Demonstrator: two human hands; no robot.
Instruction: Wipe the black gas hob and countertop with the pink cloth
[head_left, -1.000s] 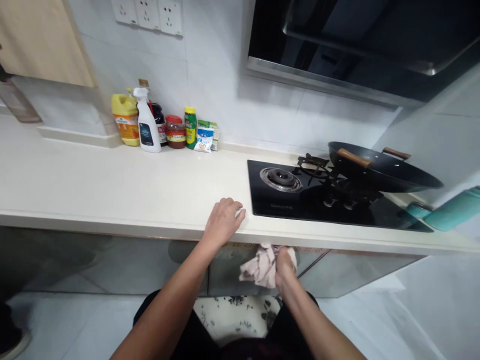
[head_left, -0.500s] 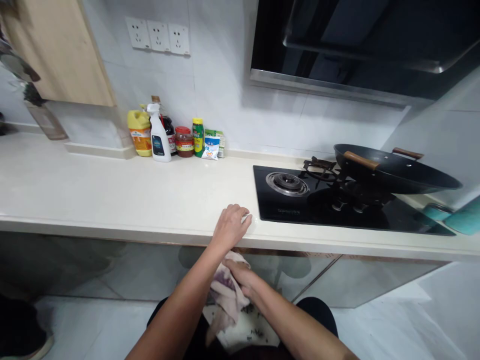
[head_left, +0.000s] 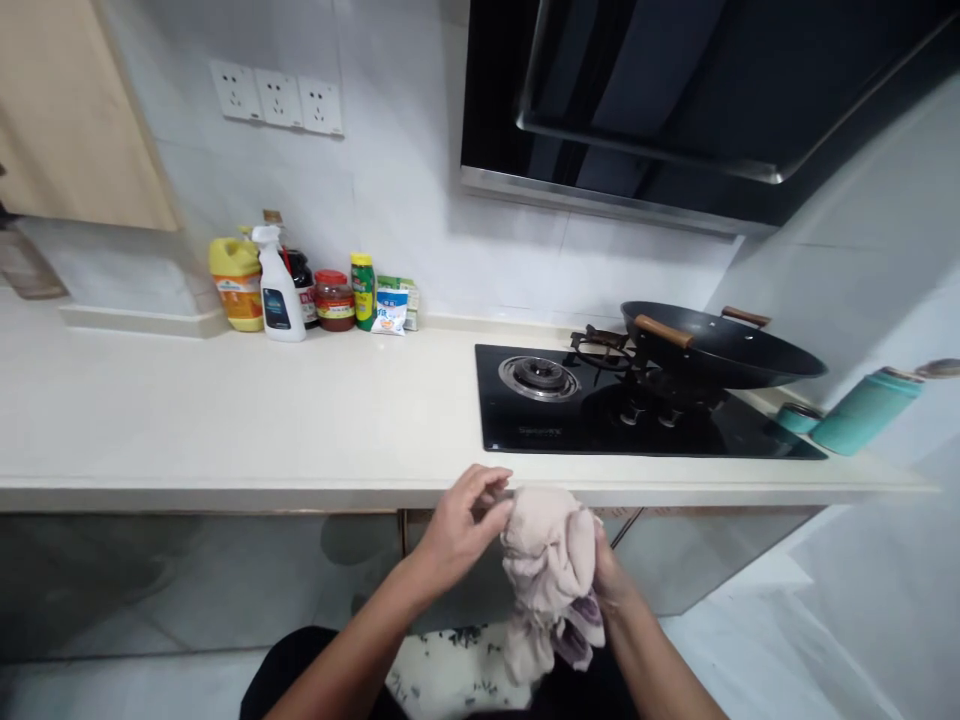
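A crumpled pale pink cloth (head_left: 547, 555) with purple patches hangs in front of the counter edge. My right hand (head_left: 609, 572) grips it from the right side, with most of the fingers hidden behind the folds. My left hand (head_left: 466, 520) is just left of the cloth. Its fingers are bent and the thumb stands apart from them, the thumb tip at the cloth's edge. Whether the thumb touches the cloth I cannot tell. The white countertop (head_left: 337, 430) lies just beyond both hands.
A black gas hob (head_left: 555, 432) carries a wok (head_left: 720, 345) with wooden handles. Against the wall stand a spray bottle (head_left: 279, 290), a yellow jug (head_left: 238, 285), a red-lidded jar (head_left: 334, 300) and a white packet (head_left: 390, 312). A teal container (head_left: 866, 412) is at the right; a range hood (head_left: 600, 110) overhangs.
My left hand has come off the countertop and back towards the cloth. My right hand has raised the cloth and moved it right. The view has shifted to the right.
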